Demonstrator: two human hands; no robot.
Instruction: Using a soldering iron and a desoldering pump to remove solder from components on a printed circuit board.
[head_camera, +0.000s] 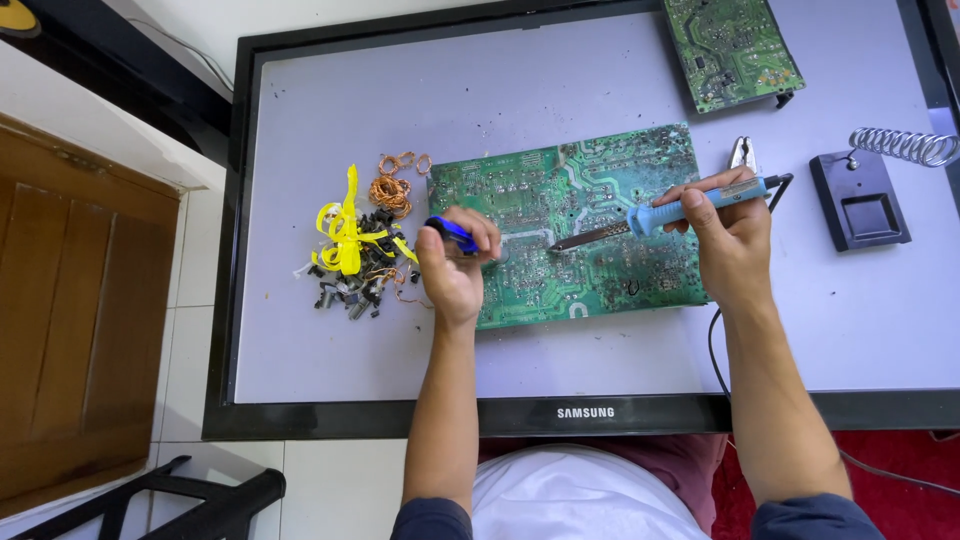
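Laid flat as your tabletop (330, 350), the old screen carries the green circuit board (590, 190) at its middle, so keep your right hand (733, 235) closed around the blue soldering iron (690, 205), tip on the joint, while your left hand (455, 265) grips the blue-handled tool (452, 233) steady at the board's left edge.

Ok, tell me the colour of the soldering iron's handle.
Blue, seen in the head view: the soldering iron in the right hand.

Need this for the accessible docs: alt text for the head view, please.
Seen from above, a right hand holds a blue-handled soldering iron with its tip on a green circuit board, while the left hand grips a blue-handled tool at the board's left edge. Pulled components lie piled left; an iron stand sits right.
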